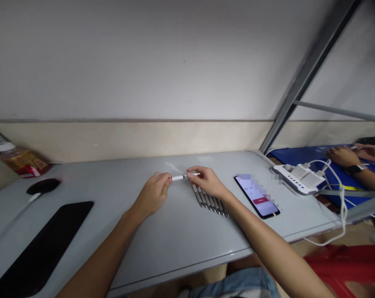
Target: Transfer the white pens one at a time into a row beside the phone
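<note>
Both my hands hold a white pen (179, 177) just above the grey table (181, 231). My left hand (152, 193) pinches its left end with curled fingers. My right hand (206, 181) grips the right end, fingers closed round it. Under my right hand lies a row of several grey pens (210, 201) side by side on the table.
A lit phone (257, 196) lies right of the pens. A white power strip (299, 179) with plugs and cables sits at the table's right edge. A black keyboard (41, 248), a black mouse (43, 186) and a bottle (21, 160) are on the left. Another person's hands (358, 156) work at the far right.
</note>
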Motion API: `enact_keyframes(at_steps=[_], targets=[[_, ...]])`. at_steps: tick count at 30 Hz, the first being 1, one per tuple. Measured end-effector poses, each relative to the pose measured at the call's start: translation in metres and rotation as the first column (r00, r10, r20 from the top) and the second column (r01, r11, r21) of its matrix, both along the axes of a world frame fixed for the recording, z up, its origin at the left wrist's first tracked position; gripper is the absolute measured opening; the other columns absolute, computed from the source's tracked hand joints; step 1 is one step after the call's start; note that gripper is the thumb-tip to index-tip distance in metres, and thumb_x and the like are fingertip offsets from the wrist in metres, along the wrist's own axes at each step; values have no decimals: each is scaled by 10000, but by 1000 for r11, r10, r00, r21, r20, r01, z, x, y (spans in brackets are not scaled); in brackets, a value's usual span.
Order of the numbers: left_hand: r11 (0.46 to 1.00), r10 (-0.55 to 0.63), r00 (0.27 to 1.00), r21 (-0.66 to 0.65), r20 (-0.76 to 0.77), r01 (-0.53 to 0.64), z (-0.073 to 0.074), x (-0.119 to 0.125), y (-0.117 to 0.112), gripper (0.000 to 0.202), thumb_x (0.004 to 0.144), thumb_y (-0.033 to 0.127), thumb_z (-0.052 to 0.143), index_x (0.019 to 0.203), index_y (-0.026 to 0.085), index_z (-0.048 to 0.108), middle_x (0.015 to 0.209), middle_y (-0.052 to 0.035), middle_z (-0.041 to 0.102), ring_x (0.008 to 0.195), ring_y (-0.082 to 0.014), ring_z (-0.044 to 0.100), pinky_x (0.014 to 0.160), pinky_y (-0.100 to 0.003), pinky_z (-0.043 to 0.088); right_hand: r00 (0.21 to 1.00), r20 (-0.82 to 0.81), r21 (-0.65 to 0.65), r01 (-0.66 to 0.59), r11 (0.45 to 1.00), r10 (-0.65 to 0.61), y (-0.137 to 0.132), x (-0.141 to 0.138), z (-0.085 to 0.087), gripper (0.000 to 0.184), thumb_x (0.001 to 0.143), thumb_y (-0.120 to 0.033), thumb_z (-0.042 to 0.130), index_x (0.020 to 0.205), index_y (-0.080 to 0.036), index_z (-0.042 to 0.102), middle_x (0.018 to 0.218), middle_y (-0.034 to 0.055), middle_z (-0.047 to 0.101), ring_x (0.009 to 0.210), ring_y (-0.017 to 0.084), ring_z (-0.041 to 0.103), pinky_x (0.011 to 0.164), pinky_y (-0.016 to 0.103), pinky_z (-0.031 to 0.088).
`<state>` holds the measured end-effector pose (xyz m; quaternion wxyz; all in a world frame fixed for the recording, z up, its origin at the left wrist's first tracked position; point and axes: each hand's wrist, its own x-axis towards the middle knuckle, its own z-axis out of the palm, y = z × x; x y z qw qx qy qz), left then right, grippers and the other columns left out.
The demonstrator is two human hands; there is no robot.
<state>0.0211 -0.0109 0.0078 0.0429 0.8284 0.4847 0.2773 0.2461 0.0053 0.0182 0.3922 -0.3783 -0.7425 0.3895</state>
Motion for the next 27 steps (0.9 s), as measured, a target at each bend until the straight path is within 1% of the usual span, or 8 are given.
enact_keyframes(at_steps=[3,6,9,11,14,18,22,27], targets=[[1000,-17,1000,-5,-5,17,0,2,-1,272,968,317,306,838,202,515,757,-9,507,739,-170,484,707,-310,389,1000,17,31,3,1000,-3,1,1,-3,241,871,-384,532,887,-167,636,722,12,585,633,127,512,600,252,399],[1000,-14,1000,-8,-4,14,2,4,-3,280,970,329,302,864,201,528,766,-13,520,751,-174,489,721,-317,397,999,-38,76,39,996,-37,1,2,-2,309,771,-343,662,1036,-196,601,910,35,614,749,141,544,649,253,419],[1000,-21,1000,6,-23,21,5,5,-5,275,967,333,311,891,201,539,792,-18,547,784,-180,498,736,-322,400,999,40,-31,10,999,-9,1,2,-1,262,852,-399,552,938,-165,635,760,31,611,656,137,530,625,261,412],[1000,-24,999,13,-45,24,5,5,-5,263,963,332,322,910,202,544,806,-21,561,797,-185,506,733,-321,402,998,66,-29,-5,1000,7,1,2,-1,245,868,-374,522,838,-160,635,731,27,607,649,135,521,634,261,407],[1000,-12,999,9,-51,12,3,6,-5,232,955,329,345,990,206,538,838,-24,576,802,-186,525,731,-319,406,1000,9,37,16,999,-16,2,3,0,218,771,-311,649,943,-182,614,873,26,621,726,137,533,669,252,415],[1000,-13,999,9,-38,13,1,6,-4,224,953,324,349,1037,211,523,866,-27,585,796,-183,537,737,-316,406,999,47,-58,-25,998,28,2,3,0,214,860,-356,529,834,-164,620,693,10,578,597,122,498,591,249,398],[1000,-11,998,0,-60,11,1,6,-3,222,959,323,337,972,209,527,829,-18,579,771,-182,531,724,-316,394,1000,17,69,-4,998,3,3,3,-1,173,786,-279,636,925,-179,618,825,15,614,691,126,527,653,245,409],[999,3,994,38,-105,1,-1,5,-2,267,972,297,299,896,198,534,848,-27,592,813,-186,520,743,-325,381,989,147,72,5,997,-15,4,3,-5,243,890,-348,513,833,-165,662,691,14,608,616,127,505,604,249,385]])
